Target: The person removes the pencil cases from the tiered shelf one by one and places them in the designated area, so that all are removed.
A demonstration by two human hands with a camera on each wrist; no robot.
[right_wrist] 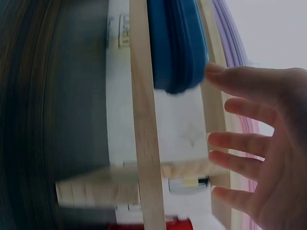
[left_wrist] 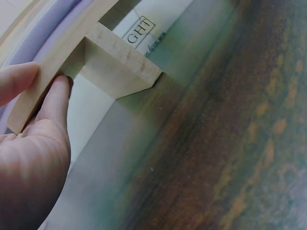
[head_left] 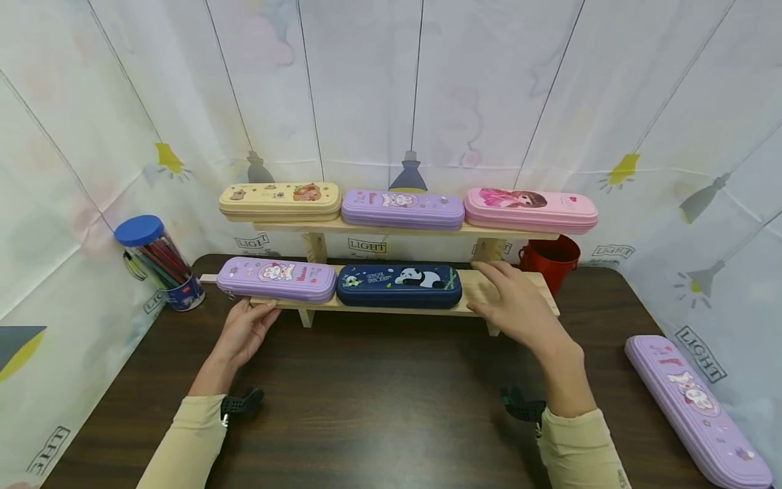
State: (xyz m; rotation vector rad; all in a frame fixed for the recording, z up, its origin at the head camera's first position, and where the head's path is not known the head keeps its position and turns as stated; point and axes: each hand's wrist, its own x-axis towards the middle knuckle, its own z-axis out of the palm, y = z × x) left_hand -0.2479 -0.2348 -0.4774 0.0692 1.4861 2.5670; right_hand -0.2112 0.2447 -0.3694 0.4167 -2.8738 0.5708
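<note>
My left hand (head_left: 243, 329) grips the left end of the lower board of a two-tier wooden shelf (left_wrist: 72, 60), one finger on its front and another underneath. Right above that hand lies a purple rabbit pencil case (head_left: 276, 279) on the lower tier. Beside it on the same board is a navy panda pencil case (head_left: 400, 286). My right hand (head_left: 519, 302) hovers over the bare right end of the lower board, fingers spread and holding nothing. In the right wrist view its thumb comes close to the end of the blue case (right_wrist: 180, 48); whether they touch I cannot tell.
Along the upper tier sit a yellow case (head_left: 280, 202), another purple case (head_left: 403, 208) and a pink one (head_left: 530, 210). A blue-lidded pen tub (head_left: 160, 261) stands left, a red bucket (head_left: 550, 261) behind right. One more purple case (head_left: 696, 407) lies at the table's right edge.
</note>
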